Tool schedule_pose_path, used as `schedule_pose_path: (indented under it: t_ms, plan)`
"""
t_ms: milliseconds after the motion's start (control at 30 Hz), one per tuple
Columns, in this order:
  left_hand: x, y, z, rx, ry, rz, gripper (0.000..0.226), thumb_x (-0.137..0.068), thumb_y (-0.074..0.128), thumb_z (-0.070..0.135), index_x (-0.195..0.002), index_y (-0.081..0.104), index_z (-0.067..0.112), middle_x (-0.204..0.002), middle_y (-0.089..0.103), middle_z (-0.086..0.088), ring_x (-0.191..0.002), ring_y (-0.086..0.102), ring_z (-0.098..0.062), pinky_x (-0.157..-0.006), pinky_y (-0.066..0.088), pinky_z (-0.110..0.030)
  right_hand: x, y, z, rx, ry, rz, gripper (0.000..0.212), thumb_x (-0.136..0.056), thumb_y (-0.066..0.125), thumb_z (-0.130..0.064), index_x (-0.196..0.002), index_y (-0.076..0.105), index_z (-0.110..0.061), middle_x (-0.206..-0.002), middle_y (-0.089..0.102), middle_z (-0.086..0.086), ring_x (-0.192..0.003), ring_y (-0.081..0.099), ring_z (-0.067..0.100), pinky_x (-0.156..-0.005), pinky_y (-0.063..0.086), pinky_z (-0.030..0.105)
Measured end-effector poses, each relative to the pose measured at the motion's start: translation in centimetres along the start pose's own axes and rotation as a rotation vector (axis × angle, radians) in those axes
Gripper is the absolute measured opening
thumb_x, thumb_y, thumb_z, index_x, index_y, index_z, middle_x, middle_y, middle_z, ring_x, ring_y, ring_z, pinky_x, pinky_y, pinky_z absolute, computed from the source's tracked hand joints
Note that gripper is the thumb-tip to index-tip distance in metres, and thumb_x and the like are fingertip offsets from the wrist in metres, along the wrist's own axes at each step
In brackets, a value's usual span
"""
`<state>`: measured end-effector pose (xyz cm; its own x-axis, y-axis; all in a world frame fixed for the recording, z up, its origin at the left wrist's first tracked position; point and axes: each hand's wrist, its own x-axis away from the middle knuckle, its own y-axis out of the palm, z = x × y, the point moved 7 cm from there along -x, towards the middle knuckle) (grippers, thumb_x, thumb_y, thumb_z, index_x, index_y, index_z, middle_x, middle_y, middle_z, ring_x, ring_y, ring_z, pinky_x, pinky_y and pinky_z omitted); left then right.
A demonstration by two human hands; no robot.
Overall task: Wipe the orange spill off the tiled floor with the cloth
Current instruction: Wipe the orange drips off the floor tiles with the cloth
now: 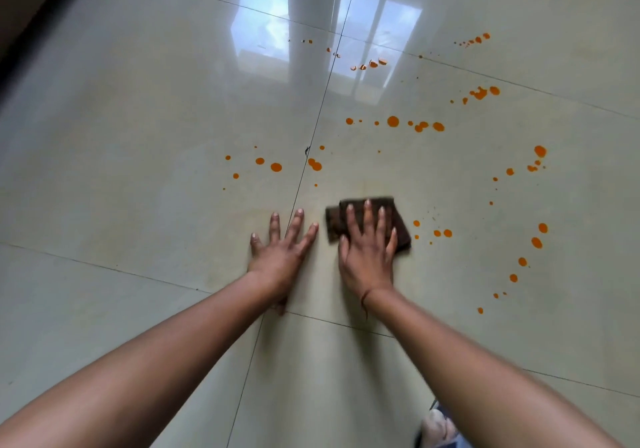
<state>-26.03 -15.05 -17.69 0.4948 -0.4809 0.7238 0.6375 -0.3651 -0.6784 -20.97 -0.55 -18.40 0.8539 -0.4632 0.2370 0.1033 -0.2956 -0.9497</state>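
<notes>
A folded dark brown cloth (400,220) lies flat on the glossy pale tiled floor (138,187). My right hand (367,250) presses on top of it with straight, spread fingers. My left hand (282,250) rests flat on the bare tile just left of the cloth, fingers spread, holding nothing. Orange spill drops (393,121) are scattered over the tiles ahead and to the right of the cloth: a row beyond it, a group at the left near a grout line (276,167), and several down the right side (536,242). The cloth is slightly blurred.
A dark wall base (20,31) runs along the upper left. Window reflections (325,31) shine on the far tiles. A foot or slipper (438,428) shows at the bottom edge, right of centre. Dark grout lines cross the floor.
</notes>
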Motion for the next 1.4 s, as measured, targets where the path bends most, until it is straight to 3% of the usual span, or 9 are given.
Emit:
schedule_pose_path:
  t_ms: [100,267,500,567,767,933,1067,1267,1400]
  plan:
    - [0.1,-0.1,-0.1,-0.008,0.002,0.034,0.146,-0.060,0.089,0.012,-0.149,-0.025,0.033,-0.152,-0.041,-0.001,-0.143,-0.022,-0.045,-0.110,0.018,-0.069,3.8,0.5,0.6,0.036,-0.067,-0.028,0.060,-0.088,0.034,-0.041,-0.147,0.028,-0.031,-0.159,0.016,0.003,-0.146,0.009,0.028,-0.111,0.015,0.058]
    - [-0.1,0.0,-0.2,-0.027,-0.006,0.060,0.132,-0.071,0.079,0.004,-0.149,-0.024,0.033,-0.154,-0.038,-0.001,-0.144,-0.020,-0.044,-0.110,0.019,-0.068,-8.5,-2.6,0.6,0.045,-0.029,-0.096,0.060,-0.097,0.037,-0.039,-0.151,0.012,-0.032,-0.161,-0.001,0.000,-0.146,-0.008,0.026,-0.115,0.004,0.054]
    - [0.5,-0.6,0.0,-0.084,-0.018,-0.003,0.139,-0.067,0.084,0.008,-0.149,-0.026,0.030,-0.152,-0.040,-0.003,-0.143,-0.022,-0.045,-0.109,0.020,-0.066,-4.7,-3.1,4.0,0.340,-0.784,-0.295,0.059,-0.095,0.028,-0.045,-0.151,0.012,-0.035,-0.161,0.001,0.001,-0.147,-0.004,0.029,-0.115,0.010,0.052]
    - [0.8,-1.0,0.2,-0.088,-0.036,-0.032,0.139,-0.068,0.085,0.012,-0.149,-0.026,0.030,-0.153,-0.040,-0.004,-0.143,-0.021,-0.045,-0.109,0.024,-0.063,-3.6,-2.9,4.5,0.408,-0.894,-0.361,0.058,-0.098,0.029,-0.043,-0.151,0.009,-0.036,-0.160,-0.003,-0.001,-0.146,-0.006,0.028,-0.114,0.008,0.048]
    - [-0.1,-2.4,0.4,0.008,-0.161,0.022,0.154,-0.049,0.090,0.053,-0.150,-0.024,0.028,-0.156,-0.034,-0.001,-0.145,-0.018,-0.041,-0.109,0.029,-0.062,-4.1,-1.7,2.1,0.260,-0.710,-0.275,0.061,-0.090,0.017,-0.052,-0.148,0.023,-0.035,-0.160,0.011,0.001,-0.147,0.004,0.028,-0.112,0.013,0.058]
    - [-0.6,-2.4,0.0,0.080,-0.189,0.038,0.150,-0.051,0.091,0.049,-0.151,-0.021,0.032,-0.156,-0.034,0.003,-0.146,-0.017,-0.040,-0.108,0.033,-0.059,-3.0,-0.8,0.7,0.161,-0.603,-0.094,0.056,-0.093,0.029,-0.045,-0.147,0.031,-0.031,-0.157,0.023,0.005,-0.145,0.014,0.030,-0.111,0.016,0.058]
    - [0.0,-3.1,0.3,0.088,-0.226,0.026,0.148,-0.055,0.090,0.045,-0.151,-0.022,0.031,-0.155,-0.036,0.002,-0.146,-0.018,-0.040,-0.107,0.035,-0.058,-0.3,-1.1,3.1,0.140,-0.681,-0.106,0.055,-0.093,0.034,-0.044,-0.146,0.031,-0.031,-0.156,0.025,0.005,-0.145,0.014,0.029,-0.109,0.017,0.059]
    - [-0.4,-2.4,-0.2,0.082,-0.220,-0.011,0.141,-0.059,0.088,0.047,-0.153,-0.015,0.028,-0.152,-0.041,0.002,-0.144,-0.024,-0.038,-0.112,0.025,-0.059,-7.3,-1.0,-3.5,0.128,-0.562,-0.091,0.062,-0.088,0.029,-0.049,-0.146,0.031,-0.030,-0.156,0.024,0.005,-0.144,0.015,0.030,-0.109,0.015,0.060]
    - [-0.5,-2.2,-0.4,0.111,-0.206,0.024,0.142,-0.062,0.086,0.045,-0.150,-0.024,0.029,-0.153,-0.040,0.003,-0.145,-0.024,-0.037,-0.114,0.022,-0.058,-3.3,-1.0,-0.3,0.138,-0.612,-0.119,0.060,-0.090,0.030,-0.047,-0.147,0.029,-0.030,-0.157,0.024,0.006,-0.144,0.017,0.030,-0.109,0.018,0.059]
